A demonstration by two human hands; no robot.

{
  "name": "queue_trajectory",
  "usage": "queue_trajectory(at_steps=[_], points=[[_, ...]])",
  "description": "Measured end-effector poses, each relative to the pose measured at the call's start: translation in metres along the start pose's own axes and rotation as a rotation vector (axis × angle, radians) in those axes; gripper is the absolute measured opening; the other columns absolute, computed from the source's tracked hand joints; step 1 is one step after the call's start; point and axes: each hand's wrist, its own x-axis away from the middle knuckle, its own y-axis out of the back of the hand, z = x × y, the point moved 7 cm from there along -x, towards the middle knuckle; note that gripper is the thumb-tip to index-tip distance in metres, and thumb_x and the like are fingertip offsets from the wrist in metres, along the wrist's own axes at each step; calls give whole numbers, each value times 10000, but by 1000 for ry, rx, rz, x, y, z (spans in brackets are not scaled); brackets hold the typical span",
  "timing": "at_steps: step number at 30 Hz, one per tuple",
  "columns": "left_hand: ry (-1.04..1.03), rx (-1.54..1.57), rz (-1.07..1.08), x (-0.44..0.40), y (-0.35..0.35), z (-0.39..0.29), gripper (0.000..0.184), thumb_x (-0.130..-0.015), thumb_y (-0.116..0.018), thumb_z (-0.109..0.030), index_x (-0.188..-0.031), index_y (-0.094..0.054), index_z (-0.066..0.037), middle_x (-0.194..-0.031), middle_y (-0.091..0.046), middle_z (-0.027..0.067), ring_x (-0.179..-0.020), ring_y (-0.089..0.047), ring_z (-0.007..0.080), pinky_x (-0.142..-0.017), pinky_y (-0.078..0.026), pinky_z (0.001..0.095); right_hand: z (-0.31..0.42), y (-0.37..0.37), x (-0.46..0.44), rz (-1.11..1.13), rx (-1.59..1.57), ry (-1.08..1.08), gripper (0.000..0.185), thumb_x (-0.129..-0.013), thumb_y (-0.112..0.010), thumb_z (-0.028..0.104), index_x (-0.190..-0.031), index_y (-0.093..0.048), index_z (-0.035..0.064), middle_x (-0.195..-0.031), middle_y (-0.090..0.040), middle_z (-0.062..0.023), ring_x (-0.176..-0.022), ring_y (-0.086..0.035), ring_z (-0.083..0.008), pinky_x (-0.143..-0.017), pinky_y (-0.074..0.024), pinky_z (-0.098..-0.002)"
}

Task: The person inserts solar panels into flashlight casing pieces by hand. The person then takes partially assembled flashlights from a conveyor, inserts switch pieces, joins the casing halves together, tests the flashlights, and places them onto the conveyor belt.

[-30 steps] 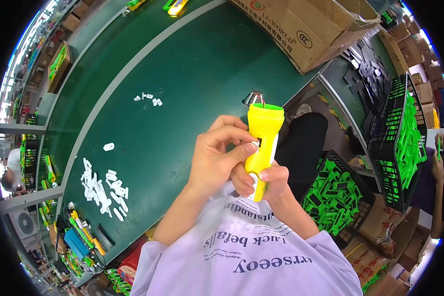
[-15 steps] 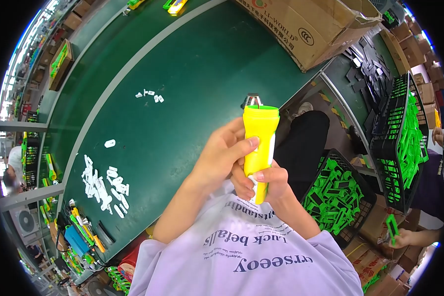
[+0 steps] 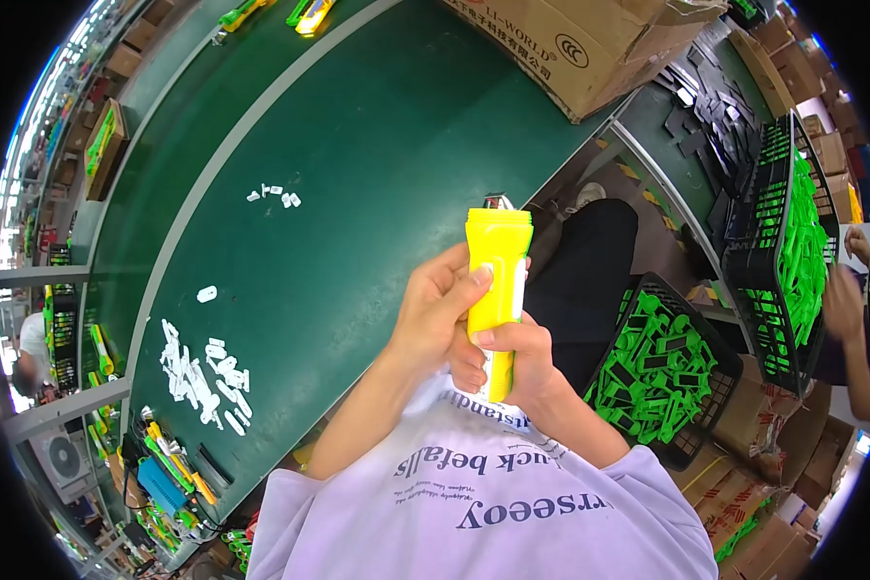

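Both my hands hold a yellow flashlight body point(image 3: 498, 242) upright in front of my chest, its threaded wide end at the top. My left hand point(image 3: 437, 309) grips it from the left, thumb pressed on its front. Lower down, my right hand point(image 3: 520, 358) is closed round the narrow end, thumb across the front. A shiny clear-and-metal piece, perhaps the lamp reflector point(image 3: 496, 202), peeks out behind the threaded rim; most of it is hidden.
Small white parts point(image 3: 198, 377) lie heaped on the green table point(image 3: 358, 174). A cardboard box point(image 3: 590, 48) stands at the far edge. Black baskets of green parts point(image 3: 652, 372) are on the right, near black strips point(image 3: 710, 126). A co-worker's hand point(image 3: 844, 304) is at the far right.
The flashlight body has tilted, so its open top no longer shows, and the reflector-like piece is more hidden. My right thumb sits higher. The co-worker's hand has risen beside the basket.
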Motion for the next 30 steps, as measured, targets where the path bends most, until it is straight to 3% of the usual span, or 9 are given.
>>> queue_trajectory(at_steps=[2, 5, 8, 11, 22, 29, 30], points=[[-55, 43, 31, 0, -3, -4, 421, -972, -551, -254, -1252, -542, 60, -1097, -674, 197, -932, -687, 214, -852, -566, 337, 0, -3, -1, 104, 8, -9, 144, -772, -533, 134, -795, -524, -7, -630, -489, -102, -488, -486, -206, -473, -434, -339], [-46, 3, 25, 0, 1, 1, 437, -969, -560, -256, -1260, -535, 69, -1137, -658, 216, -972, -680, 236, -886, -559, 361, -3, 1, 1, -16, 4, -32, 156, -766, -536, 139, -788, -522, -14, -622, -484, -101, -479, -479, -202, -469, -434, -335], [6, 13, -28, -1, 4, 4, 462, -965, -569, -256, -1284, -522, 74, -1171, -643, 229, -1023, -669, 260, -919, -549, 383, 0, -4, 1, 32, 44, -44, 164, -756, -540, 144, -771, -514, -18, -614, -480, -100, -472, -476, -202, -468, -434, -337], [-93, 17, 5, 3, -2, -5, 454, -964, -568, -262, -1264, -531, 78, -1163, -644, 231, -1045, -665, 271, -932, -545, 393, -1, -6, 2, 114, -1, -64, 167, -751, -540, 148, -760, -513, -17, -610, -476, -99, -472, -478, -204, -468, -434, -339], [-84, 25, -61, 7, 2, -5, 460, -961, -534, -259, -1265, -515, 85, -1163, -640, 240, -1059, -661, 288, -947, -540, 400, -4, -10, 1, 67, 67, -65, 184, -752, -548, 147, -822, -511, -20, -613, -469, -95, -472, -474, -197, -471, -435, -336], [-102, -88, -75, 15, 19, -5, 575, -968, -573, -376, -1314, -491, 76, -1200, -630, 216, -1095, -640, 258, -973, -506, 362, -4, -7, -3, 105, 66, -104, 242, -769, -574, 135, -939, -487, -14, -651, -484, -96, -495, -480, -187, -473, -429, -329], [-217, -48, -67, 16, 24, -16, 536, -978, -582, -335, -1336, -486, 53, -1194, -645, 175, -1052, -638, 203, -914, -508, 320, -2, -10, -5, 111, 67, -111, 242, -769, -574, 135, -939, -487, -14, -651, -484, -96, -495, -480, -187, -473, -429, -329]])
